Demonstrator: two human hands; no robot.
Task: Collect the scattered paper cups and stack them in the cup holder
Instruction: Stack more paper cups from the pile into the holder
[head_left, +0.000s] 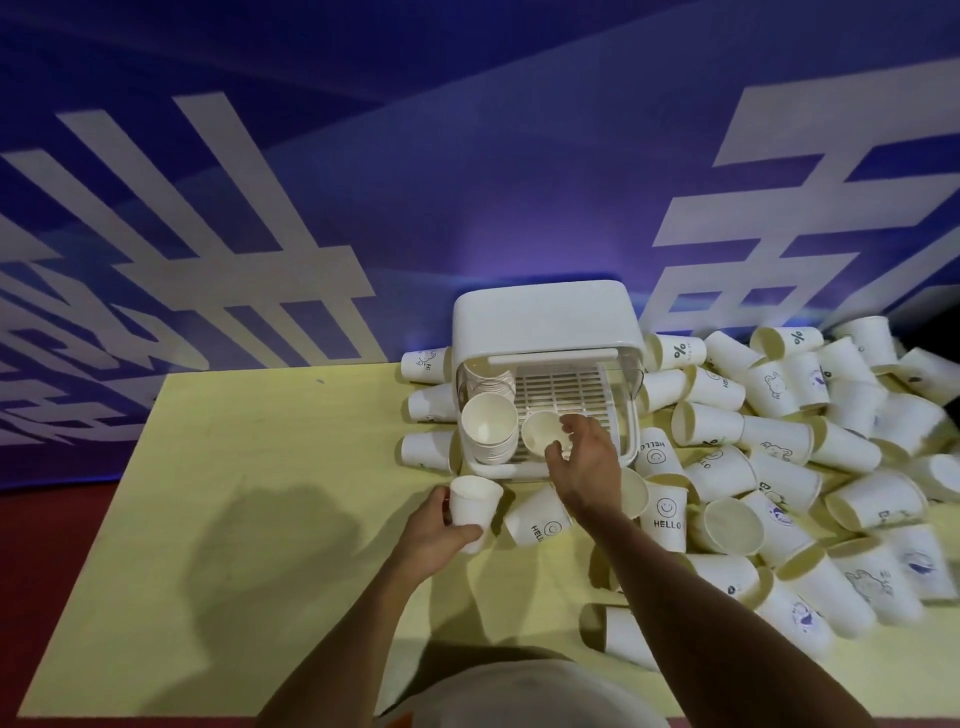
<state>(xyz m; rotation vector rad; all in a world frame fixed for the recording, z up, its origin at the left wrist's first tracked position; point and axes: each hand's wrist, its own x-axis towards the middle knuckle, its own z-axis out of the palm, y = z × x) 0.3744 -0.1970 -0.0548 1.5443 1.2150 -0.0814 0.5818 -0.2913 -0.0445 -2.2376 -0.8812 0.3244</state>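
A white cup holder box with an open front and a slatted tray stands at the far side of the yellow table. Inside it on the left lies a stack of cups, mouth toward me. My right hand grips a single paper cup at the holder's front, beside that stack. My left hand holds another white cup upright just in front of the holder. A large heap of scattered paper cups covers the table's right side.
Three cups lie on their sides left of the holder. A "HELLO" cup lies between my hands, and another cup lies under my right forearm. A blue wall with white lettering rises behind the table.
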